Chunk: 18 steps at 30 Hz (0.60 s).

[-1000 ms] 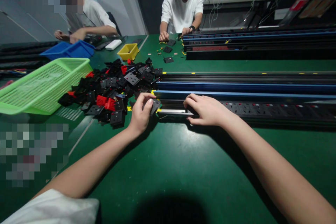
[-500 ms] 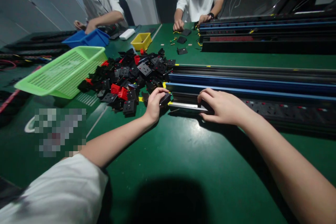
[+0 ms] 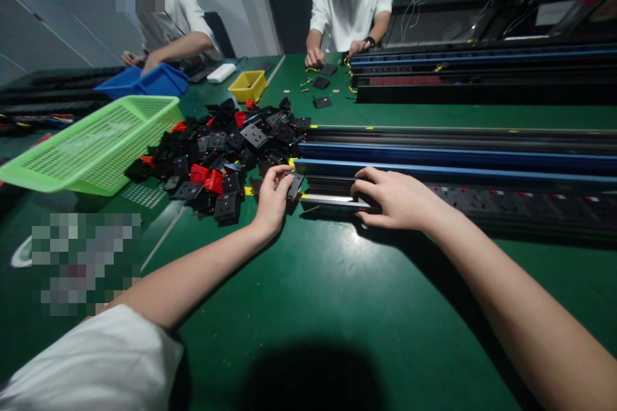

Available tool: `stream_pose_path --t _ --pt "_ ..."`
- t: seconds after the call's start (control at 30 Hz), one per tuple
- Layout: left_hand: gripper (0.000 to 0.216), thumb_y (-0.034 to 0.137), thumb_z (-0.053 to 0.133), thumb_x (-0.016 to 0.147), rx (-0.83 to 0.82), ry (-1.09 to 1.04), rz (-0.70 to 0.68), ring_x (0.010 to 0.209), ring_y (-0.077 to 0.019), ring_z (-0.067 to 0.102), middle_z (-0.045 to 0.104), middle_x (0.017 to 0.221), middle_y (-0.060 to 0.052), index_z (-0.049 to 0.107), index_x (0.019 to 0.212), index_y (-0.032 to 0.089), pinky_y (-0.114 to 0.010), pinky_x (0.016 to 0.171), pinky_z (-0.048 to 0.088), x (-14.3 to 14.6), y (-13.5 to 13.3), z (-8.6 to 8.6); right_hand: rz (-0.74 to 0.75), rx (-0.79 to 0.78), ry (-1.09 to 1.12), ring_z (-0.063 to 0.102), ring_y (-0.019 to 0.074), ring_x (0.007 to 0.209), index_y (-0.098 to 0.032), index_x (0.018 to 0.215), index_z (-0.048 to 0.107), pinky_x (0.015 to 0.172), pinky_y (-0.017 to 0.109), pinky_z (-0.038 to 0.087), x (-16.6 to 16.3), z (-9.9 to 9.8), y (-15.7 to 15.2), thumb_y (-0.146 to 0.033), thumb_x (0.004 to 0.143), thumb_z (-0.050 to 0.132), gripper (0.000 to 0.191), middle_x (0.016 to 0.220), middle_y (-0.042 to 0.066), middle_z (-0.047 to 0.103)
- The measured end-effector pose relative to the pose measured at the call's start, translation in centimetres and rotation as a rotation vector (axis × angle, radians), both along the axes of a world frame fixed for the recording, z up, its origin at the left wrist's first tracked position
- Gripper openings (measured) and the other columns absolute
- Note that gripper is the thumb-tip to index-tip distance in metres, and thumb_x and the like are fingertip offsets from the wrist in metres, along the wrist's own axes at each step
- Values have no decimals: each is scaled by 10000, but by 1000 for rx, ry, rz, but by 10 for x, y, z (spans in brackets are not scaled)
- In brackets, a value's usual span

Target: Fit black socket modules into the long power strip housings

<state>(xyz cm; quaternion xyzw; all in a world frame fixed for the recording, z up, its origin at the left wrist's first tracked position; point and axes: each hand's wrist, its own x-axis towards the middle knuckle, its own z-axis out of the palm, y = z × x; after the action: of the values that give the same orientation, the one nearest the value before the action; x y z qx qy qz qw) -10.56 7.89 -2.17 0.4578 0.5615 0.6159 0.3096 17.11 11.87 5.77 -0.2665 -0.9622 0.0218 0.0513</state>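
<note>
My left hand (image 3: 272, 196) is closed on a black socket module (image 3: 294, 185), held at the open left end of a long black power strip rail (image 3: 506, 202). My right hand (image 3: 393, 199) lies on top of that rail just right of its silver end, fingers curled over it and pressing it to the green table (image 3: 313, 295). Red switches and sockets sit along the rail to the right. A heap of black and red socket modules (image 3: 226, 151) lies just left of my left hand.
A green mesh basket (image 3: 91, 144) stands at the left, blue bins (image 3: 144, 82) and a yellow bin (image 3: 248, 85) behind it. More long rails (image 3: 457, 148) lie beyond mine. Two other people sit at the far side, hands on the table.
The head view has shifted about. My left hand keeps the socket module at the rail's end and my right hand stays on the rail.
</note>
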Motion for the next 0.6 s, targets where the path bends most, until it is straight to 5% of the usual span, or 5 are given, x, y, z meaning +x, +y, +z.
stream_pose_path --t 0.6 --pt "360 420 519 927 -60 93 -105 949 -202 618 683 1074 -49 664 1194 227 -350 885 489 3 -2 4 2 1 12 632 238 906 -214 1142 606 723 334 418 0 0 -1 -475 875 562 376 1264 102 569"
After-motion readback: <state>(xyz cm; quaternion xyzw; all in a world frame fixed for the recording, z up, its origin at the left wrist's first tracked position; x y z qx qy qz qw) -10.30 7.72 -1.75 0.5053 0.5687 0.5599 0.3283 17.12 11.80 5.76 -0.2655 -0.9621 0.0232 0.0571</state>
